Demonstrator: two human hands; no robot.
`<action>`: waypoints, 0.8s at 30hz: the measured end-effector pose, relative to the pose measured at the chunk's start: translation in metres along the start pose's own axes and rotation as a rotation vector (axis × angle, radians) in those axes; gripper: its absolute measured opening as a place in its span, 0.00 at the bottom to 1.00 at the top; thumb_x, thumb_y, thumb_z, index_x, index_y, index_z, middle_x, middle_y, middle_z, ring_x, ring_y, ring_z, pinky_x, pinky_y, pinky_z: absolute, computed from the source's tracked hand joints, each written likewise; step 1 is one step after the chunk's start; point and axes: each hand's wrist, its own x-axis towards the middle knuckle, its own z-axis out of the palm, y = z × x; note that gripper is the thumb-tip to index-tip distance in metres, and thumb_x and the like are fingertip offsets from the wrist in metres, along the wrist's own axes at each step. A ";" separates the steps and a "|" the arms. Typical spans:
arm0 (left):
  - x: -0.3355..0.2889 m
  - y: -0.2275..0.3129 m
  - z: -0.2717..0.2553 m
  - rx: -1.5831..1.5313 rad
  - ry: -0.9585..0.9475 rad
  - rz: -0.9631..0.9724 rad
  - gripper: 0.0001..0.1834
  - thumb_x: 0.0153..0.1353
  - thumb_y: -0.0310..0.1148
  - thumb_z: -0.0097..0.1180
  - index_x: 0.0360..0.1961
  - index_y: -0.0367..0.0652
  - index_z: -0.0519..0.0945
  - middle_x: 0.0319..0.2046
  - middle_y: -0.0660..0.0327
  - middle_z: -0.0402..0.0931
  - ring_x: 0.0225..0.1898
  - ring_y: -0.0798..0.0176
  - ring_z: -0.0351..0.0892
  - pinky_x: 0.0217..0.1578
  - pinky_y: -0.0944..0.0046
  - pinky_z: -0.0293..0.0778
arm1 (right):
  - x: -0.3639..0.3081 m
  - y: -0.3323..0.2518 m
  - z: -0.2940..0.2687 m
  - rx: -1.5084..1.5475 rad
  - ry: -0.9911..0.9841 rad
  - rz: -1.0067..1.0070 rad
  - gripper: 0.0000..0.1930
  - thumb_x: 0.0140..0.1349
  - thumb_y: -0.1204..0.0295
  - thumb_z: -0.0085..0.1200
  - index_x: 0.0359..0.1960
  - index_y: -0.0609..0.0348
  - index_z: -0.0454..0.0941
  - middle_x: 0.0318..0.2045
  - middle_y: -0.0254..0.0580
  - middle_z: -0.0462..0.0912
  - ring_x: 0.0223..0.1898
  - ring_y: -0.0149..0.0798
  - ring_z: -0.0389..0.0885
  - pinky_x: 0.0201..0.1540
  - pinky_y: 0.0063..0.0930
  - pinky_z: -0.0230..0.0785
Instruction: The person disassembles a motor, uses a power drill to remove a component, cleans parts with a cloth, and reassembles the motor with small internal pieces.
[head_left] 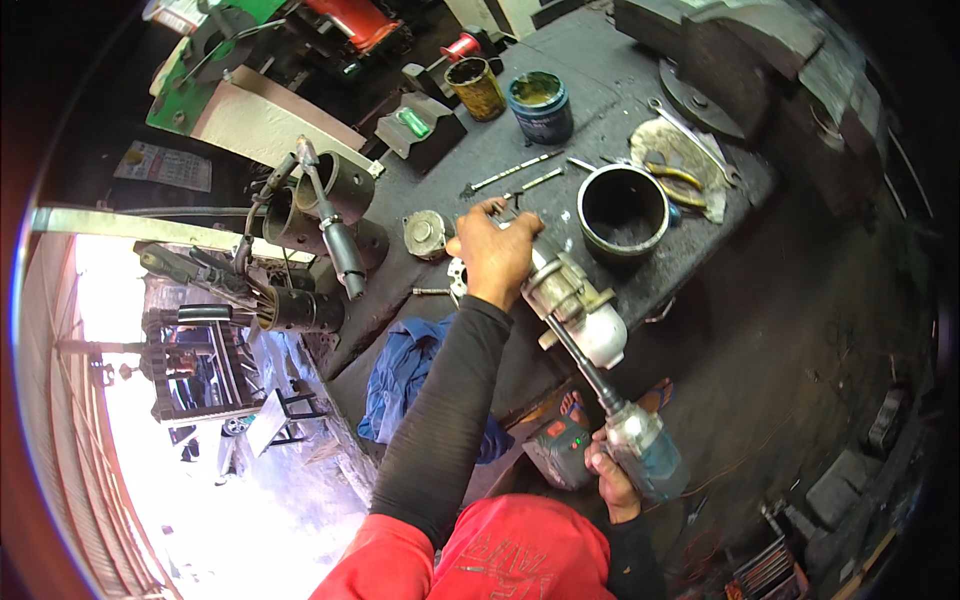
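Note:
My left hand (492, 248) is closed over the far end of a silvery cylindrical metal housing (562, 285), which lies at the bench's front edge with its pale rounded end toward me. My right hand (613, 478) grips a cordless impact wrench (648, 450) by its handle, a dark battery block hanging at its base. From the wrench a long dark socket extension (585, 365) reaches to the flange of the housing, its tip at or very near a bolt there. A round metal cover (426, 234) lies left of my left hand. Part of the housing is hidden under my fingers.
Beside the housing stands an open metal cylinder (622, 212). Pliers (676, 184) and a wrench (695, 143) rest on a stained cloth. Two grease tins (540, 105) stand farther back; a large vise (725, 85) is at the far right. Blue cloth (400, 375) drapes over the near edge.

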 end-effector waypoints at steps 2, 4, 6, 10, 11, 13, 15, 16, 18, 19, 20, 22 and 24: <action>-0.002 0.001 0.000 0.008 0.012 0.020 0.33 0.50 0.32 0.77 0.58 0.31 0.82 0.35 0.56 0.81 0.36 0.62 0.81 0.40 0.61 0.81 | 0.000 -0.001 -0.003 0.019 -0.011 -0.022 0.24 0.65 0.65 0.66 0.58 0.63 0.72 0.27 0.29 0.69 0.29 0.28 0.67 0.37 0.29 0.63; -0.005 0.004 0.000 0.120 0.021 -0.001 0.33 0.50 0.34 0.77 0.58 0.31 0.82 0.35 0.54 0.81 0.38 0.60 0.80 0.43 0.60 0.79 | -0.002 -0.004 -0.005 -0.021 -0.020 -0.008 0.27 0.65 0.64 0.67 0.60 0.64 0.71 0.27 0.29 0.69 0.31 0.29 0.68 0.38 0.29 0.63; -0.009 0.007 -0.004 0.078 -0.004 0.031 0.35 0.51 0.37 0.77 0.58 0.30 0.83 0.37 0.51 0.82 0.43 0.56 0.79 0.49 0.59 0.77 | -0.006 -0.007 -0.009 -0.043 0.001 0.046 0.27 0.64 0.65 0.67 0.60 0.64 0.70 0.28 0.30 0.71 0.32 0.31 0.70 0.38 0.29 0.64; -0.019 0.016 -0.012 0.076 -0.010 0.035 0.37 0.52 0.43 0.75 0.61 0.32 0.83 0.54 0.42 0.76 0.58 0.45 0.69 0.63 0.53 0.68 | -0.009 -0.013 -0.014 0.035 0.002 0.077 0.26 0.63 0.68 0.68 0.60 0.62 0.72 0.34 0.32 0.77 0.38 0.32 0.77 0.43 0.27 0.69; -0.021 0.019 -0.013 0.091 -0.015 0.028 0.37 0.52 0.43 0.75 0.61 0.33 0.83 0.53 0.43 0.76 0.58 0.45 0.69 0.63 0.53 0.68 | -0.008 -0.014 -0.014 0.005 0.004 0.065 0.26 0.63 0.67 0.69 0.60 0.61 0.73 0.34 0.32 0.77 0.39 0.33 0.77 0.45 0.29 0.70; -0.023 0.022 -0.014 0.069 -0.009 0.024 0.35 0.53 0.43 0.75 0.61 0.37 0.83 0.53 0.44 0.76 0.57 0.46 0.69 0.64 0.53 0.66 | -0.007 -0.019 -0.012 -0.010 -0.011 0.061 0.24 0.64 0.68 0.68 0.59 0.58 0.74 0.34 0.32 0.77 0.39 0.34 0.77 0.47 0.30 0.70; -0.025 0.022 -0.014 0.083 -0.001 0.026 0.35 0.54 0.43 0.75 0.61 0.39 0.83 0.52 0.45 0.75 0.57 0.47 0.69 0.64 0.53 0.65 | -0.007 -0.025 -0.009 -0.014 -0.013 0.063 0.24 0.65 0.69 0.68 0.59 0.58 0.75 0.35 0.33 0.77 0.39 0.35 0.77 0.48 0.32 0.70; -0.026 0.022 -0.014 0.092 -0.003 0.015 0.34 0.54 0.43 0.75 0.61 0.40 0.83 0.52 0.45 0.75 0.56 0.47 0.68 0.64 0.53 0.65 | -0.008 -0.028 -0.009 -0.017 -0.019 0.067 0.24 0.64 0.70 0.67 0.60 0.59 0.74 0.35 0.35 0.78 0.40 0.35 0.77 0.49 0.34 0.70; -0.026 0.020 -0.014 0.068 0.019 0.044 0.34 0.53 0.41 0.76 0.61 0.42 0.82 0.50 0.49 0.76 0.55 0.48 0.67 0.62 0.52 0.64 | -0.014 -0.032 -0.012 -0.089 0.004 0.085 0.25 0.66 0.71 0.65 0.62 0.60 0.73 0.39 0.39 0.80 0.42 0.37 0.79 0.51 0.35 0.71; -0.027 0.019 -0.014 0.042 0.017 0.053 0.34 0.53 0.41 0.76 0.61 0.42 0.82 0.49 0.50 0.76 0.55 0.49 0.67 0.62 0.52 0.65 | -0.018 -0.033 -0.015 -0.157 0.034 0.098 0.25 0.67 0.72 0.64 0.64 0.61 0.72 0.42 0.41 0.82 0.44 0.37 0.81 0.52 0.35 0.73; -0.027 0.019 -0.015 0.019 0.020 0.070 0.34 0.53 0.40 0.77 0.61 0.42 0.82 0.49 0.51 0.77 0.55 0.49 0.67 0.61 0.52 0.65 | -0.022 -0.031 -0.020 -0.223 0.065 0.109 0.25 0.68 0.73 0.63 0.65 0.61 0.72 0.45 0.42 0.84 0.46 0.38 0.83 0.53 0.34 0.74; -0.027 0.018 -0.016 0.010 0.037 0.092 0.32 0.51 0.38 0.78 0.59 0.47 0.84 0.46 0.54 0.76 0.53 0.51 0.67 0.60 0.53 0.65 | -0.027 -0.025 -0.035 -0.217 0.070 0.115 0.24 0.65 0.78 0.66 0.62 0.64 0.73 0.41 0.38 0.83 0.44 0.38 0.82 0.52 0.32 0.74; -0.026 0.018 -0.017 0.058 0.036 0.121 0.30 0.50 0.38 0.78 0.57 0.50 0.86 0.45 0.56 0.76 0.53 0.52 0.67 0.59 0.54 0.65 | -0.029 -0.018 -0.049 -0.269 0.003 0.060 0.25 0.67 0.76 0.65 0.64 0.62 0.73 0.45 0.40 0.83 0.47 0.39 0.82 0.54 0.33 0.75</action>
